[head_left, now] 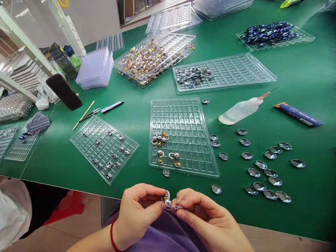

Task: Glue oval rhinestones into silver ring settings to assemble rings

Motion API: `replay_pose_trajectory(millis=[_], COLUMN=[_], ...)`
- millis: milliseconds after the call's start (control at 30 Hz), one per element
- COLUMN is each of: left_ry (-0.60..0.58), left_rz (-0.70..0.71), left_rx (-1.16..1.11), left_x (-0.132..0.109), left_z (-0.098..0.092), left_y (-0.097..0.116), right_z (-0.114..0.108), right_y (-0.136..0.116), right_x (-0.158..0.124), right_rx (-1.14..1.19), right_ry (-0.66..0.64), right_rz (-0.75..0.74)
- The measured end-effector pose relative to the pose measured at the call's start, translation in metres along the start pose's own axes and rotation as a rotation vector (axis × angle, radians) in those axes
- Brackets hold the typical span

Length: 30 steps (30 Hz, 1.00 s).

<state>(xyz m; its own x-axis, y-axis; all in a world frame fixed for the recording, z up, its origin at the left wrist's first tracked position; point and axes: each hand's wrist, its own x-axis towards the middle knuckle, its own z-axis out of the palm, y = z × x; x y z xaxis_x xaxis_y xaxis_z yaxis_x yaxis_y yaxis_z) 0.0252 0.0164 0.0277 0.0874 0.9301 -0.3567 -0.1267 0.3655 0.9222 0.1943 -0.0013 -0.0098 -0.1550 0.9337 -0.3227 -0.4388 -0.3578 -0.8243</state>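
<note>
At the table's front edge, my left hand (143, 210) pinches a small silver electronic part with a white loop (167, 202) between thumb and fingertips. Close beside it, my right hand (203, 213) is closed on a small shiny piece (177, 207), mostly hidden by the fingers. Whether the two pieces touch, I cannot tell. Beyond my hands lies a clear blister tray (183, 126), with several similar looped parts (160, 138) on its left side. A faceted dark oval shell (166, 173) rests just off its near edge.
Many oval shells (261, 164) are scattered at right, near a squeeze bottle with a needle tip (240, 111) and a blue packet (299, 114). Another tray (105, 148), tweezers (90, 114) and a pen (112, 106) lie left. Loaded trays (154, 63) stand behind. A person's sleeve (14, 211) shows at left.
</note>
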Motion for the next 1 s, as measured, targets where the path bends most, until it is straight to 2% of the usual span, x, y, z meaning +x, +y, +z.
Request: replay_pose_trajectory(millis=[133,400,767,900,1000], left_ry=[0.000,-0.002,0.010,0.011,0.000], left_rz=[0.042,-0.020,-0.034,0.050,0.226], left_rx=[0.007,-0.086,-0.033,0.120,0.427], left_x=[0.000,0.002,0.004,0.006,0.010], left_z=[-0.003,-0.004,-0.004,-0.008,-0.016], left_y=[-0.005,-0.003,-0.001,-0.001,0.000], right_z=[0.002,-0.001,0.009,0.011,0.011], right_y=[-0.001,0.002,-0.007,-0.009,-0.011], right_x=[0.001,0.002,-0.004,-0.001,0.001], right_rx=[0.001,-0.098,-0.208,-0.236,-0.272], right_ry=[-0.017,-0.013,0.004,0.034,0.050], right_rz=[-0.052,-0.064,-0.242,-0.342,-0.414])
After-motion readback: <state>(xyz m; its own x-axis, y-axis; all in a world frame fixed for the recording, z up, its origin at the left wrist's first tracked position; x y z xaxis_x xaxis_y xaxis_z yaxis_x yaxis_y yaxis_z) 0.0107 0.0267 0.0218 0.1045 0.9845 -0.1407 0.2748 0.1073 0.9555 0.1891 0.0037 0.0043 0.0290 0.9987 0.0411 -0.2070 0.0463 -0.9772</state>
